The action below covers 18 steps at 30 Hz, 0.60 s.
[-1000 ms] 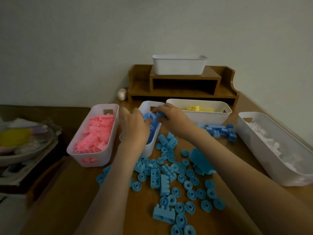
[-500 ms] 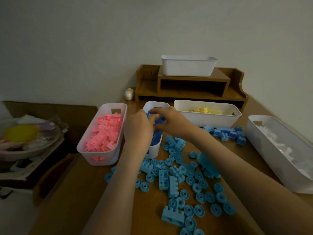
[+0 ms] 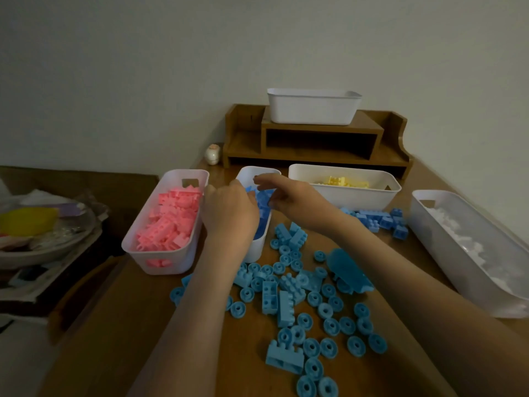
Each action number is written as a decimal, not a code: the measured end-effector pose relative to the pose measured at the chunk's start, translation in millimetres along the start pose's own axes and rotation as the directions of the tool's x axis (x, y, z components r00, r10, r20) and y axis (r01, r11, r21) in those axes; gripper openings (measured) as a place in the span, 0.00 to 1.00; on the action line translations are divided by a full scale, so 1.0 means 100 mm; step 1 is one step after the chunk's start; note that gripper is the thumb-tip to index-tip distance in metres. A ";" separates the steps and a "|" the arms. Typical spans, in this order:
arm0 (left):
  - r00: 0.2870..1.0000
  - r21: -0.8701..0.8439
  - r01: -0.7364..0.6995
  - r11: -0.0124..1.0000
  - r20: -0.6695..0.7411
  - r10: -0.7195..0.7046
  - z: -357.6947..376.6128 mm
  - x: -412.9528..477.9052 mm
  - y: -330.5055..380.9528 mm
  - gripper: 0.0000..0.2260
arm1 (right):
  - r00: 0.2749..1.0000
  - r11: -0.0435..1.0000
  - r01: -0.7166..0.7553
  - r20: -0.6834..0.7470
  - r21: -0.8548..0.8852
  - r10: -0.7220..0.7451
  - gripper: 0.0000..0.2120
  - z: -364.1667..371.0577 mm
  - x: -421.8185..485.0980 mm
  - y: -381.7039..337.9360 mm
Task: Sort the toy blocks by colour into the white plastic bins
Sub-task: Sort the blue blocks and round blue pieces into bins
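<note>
Both my hands hover over the narrow white bin (image 3: 258, 171) that holds blue blocks (image 3: 264, 196). My left hand (image 3: 229, 209) covers the bin's left side with its back toward me, so its fingers are hidden. My right hand (image 3: 294, 196) reaches in from the right, its fingers stretched loosely above the blue blocks and holding nothing I can see. Several light blue blocks and round wheel pieces (image 3: 286, 305) lie scattered on the wooden table (image 3: 137, 325) in front of the bin. A small group of darker blue blocks (image 3: 378, 222) lies to the right.
A bin of pink blocks (image 3: 134, 239) stands left of the blue one. A bin with yellow blocks (image 3: 343, 196) stands behind on the right, and a long bin of white blocks (image 3: 458, 270) at the far right. Another white bin (image 3: 312, 110) sits on a wooden shelf (image 3: 320, 138). Clutter (image 3: 43, 239) lies off the table's left.
My right hand's fingers have spread out over the blue bin. My left hand has stayed at the bin's left side. The camera view has shifted slightly.
</note>
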State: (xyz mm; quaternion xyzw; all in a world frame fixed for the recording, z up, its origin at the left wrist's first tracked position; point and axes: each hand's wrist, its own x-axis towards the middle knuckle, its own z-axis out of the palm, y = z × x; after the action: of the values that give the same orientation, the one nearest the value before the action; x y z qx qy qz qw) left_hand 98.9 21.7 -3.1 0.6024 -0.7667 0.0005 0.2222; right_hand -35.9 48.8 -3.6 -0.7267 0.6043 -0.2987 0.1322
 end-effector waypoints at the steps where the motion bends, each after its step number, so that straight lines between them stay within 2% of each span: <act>1: 1.000 -0.001 0.004 1.000 0.001 -0.004 -0.01 -0.01 0.00 0.16 | 1.000 1.000 0.002 -0.002 -0.005 -0.002 0.23 0.00 0.00 0.00; 7: 0.998 0.049 0.056 0.997 0.008 -0.056 -0.11 -0.07 0.04 0.14 | 0.996 0.996 0.072 0.060 -0.050 -0.069 0.34 0.02 0.00 -0.04; 10: 0.999 0.040 0.006 0.999 0.042 -0.008 -0.09 -0.05 0.04 0.16 | 0.997 0.998 0.064 0.040 -0.003 -0.064 0.37 0.00 -0.04 -0.01; 14: 0.995 -0.009 -0.048 0.999 0.087 0.049 -0.09 -0.07 0.07 0.14 | 0.995 0.999 -0.026 -0.098 -0.048 0.021 0.29 -0.14 -0.16 0.19; 18: 0.971 -0.083 -0.208 0.975 -0.139 0.195 -0.05 -0.15 0.20 0.14 | 0.948 0.949 -0.266 -0.223 -0.170 0.225 0.19 -0.35 -0.36 0.65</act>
State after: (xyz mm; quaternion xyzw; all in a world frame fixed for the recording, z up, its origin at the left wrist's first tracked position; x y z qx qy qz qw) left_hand 85.2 42.6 1.7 0.5085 -0.8069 0.0250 0.2996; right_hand -111.8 73.7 -22.3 -0.6210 0.7273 -0.2901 0.0337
